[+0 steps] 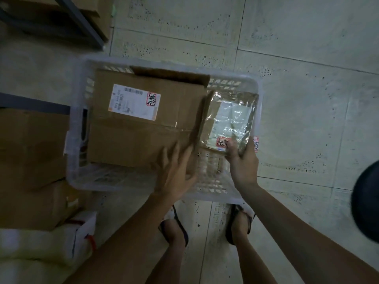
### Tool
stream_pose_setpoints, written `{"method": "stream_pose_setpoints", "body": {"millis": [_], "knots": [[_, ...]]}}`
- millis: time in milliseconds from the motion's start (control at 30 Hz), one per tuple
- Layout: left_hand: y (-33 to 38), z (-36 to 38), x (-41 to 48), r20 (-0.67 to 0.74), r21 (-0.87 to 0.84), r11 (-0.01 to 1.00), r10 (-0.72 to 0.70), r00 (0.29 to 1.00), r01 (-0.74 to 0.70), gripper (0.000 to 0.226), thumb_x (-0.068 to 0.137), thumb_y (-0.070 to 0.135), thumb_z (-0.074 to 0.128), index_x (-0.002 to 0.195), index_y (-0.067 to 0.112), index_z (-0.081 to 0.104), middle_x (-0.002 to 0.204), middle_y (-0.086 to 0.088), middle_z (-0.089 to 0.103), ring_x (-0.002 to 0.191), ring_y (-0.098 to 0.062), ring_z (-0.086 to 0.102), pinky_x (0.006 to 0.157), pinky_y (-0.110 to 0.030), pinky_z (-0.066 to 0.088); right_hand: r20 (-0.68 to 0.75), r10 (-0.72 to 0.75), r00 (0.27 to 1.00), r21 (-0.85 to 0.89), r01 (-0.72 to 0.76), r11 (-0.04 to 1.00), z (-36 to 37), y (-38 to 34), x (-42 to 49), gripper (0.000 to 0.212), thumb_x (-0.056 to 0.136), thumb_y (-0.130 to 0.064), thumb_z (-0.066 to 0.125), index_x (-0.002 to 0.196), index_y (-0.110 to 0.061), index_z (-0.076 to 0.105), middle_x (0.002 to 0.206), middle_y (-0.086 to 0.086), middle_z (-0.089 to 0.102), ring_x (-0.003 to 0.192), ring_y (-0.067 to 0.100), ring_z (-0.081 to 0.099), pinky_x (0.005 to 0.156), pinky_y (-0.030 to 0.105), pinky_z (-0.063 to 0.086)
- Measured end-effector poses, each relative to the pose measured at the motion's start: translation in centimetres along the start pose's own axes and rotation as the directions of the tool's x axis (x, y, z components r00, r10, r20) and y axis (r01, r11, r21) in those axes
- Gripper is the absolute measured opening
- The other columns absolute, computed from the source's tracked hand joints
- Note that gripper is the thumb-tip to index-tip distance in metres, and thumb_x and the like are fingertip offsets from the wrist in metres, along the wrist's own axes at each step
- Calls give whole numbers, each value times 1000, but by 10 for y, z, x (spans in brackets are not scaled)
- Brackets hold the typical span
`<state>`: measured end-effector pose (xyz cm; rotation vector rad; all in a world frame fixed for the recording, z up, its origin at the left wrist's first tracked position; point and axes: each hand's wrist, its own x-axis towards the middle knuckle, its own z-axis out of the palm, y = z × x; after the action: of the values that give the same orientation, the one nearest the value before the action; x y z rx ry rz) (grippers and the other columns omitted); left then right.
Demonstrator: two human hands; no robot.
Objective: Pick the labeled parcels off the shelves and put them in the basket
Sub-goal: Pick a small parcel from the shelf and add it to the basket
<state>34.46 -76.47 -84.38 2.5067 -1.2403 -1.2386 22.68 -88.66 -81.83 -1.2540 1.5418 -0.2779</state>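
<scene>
A clear plastic basket point(114, 181) stands on the tiled floor below me. Inside it lies a large brown cardboard box point(143, 136) with a white shipping label and a red-edged sticker. My left hand point(176, 171) rests with spread, straight fingers on the box's near right corner. My right hand point(243, 162) grips the near edge of a small tape-wrapped parcel point(229, 117) with a white label and a red-edged sticker. The parcel is inside the basket's right end, beside the big box.
Dark metal shelving point(80, 19) with cardboard boxes point(30, 144) stands at the left. White sacks point(41, 247) lie at the lower left. My sandalled feet point(240, 224) stand just behind the basket. A dark round object point(367, 203) is at the right edge.
</scene>
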Motion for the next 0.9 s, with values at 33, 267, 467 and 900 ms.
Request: {"method": "stream_pose_setpoints", "body": {"millis": [33,267,467,900], "knots": [[-5,3,1,63,86,996,-7,998,1,75,83,50,52,145,38,10,157,-1,-10,140,-39,-10,107,-65,18,-29,-58,998,-82,55,995,0,0,3,50,95,-28,51,139,-11,35,128,11,56,112,26,57,97,48,47],[-18,14,5,160,150,989,-13,987,-11,83,82,49,54,142,47,-3,149,5,-34,135,-36,-28,103,-65,27,-11,60,998,-189,-61,980,8,11,29,49,95,-27,51,136,-5,37,134,18,50,121,35,51,101,51,42],[-10,30,9,76,233,971,-69,995,50,89,77,52,59,141,46,-2,148,3,-32,134,-38,-25,100,-75,17,52,431,901,-46,-429,902,7,-1,55,48,92,-32,57,132,-10,46,129,16,55,109,37,59,75,50,57],[-7,33,11,24,274,957,-103,994,92,83,76,56,55,142,46,5,149,3,-25,134,-36,-21,102,-75,12,-168,530,831,338,-456,823,29,16,39,46,77,-24,76,116,-9,57,105,9,64,106,29,61,98,40,48]]}}
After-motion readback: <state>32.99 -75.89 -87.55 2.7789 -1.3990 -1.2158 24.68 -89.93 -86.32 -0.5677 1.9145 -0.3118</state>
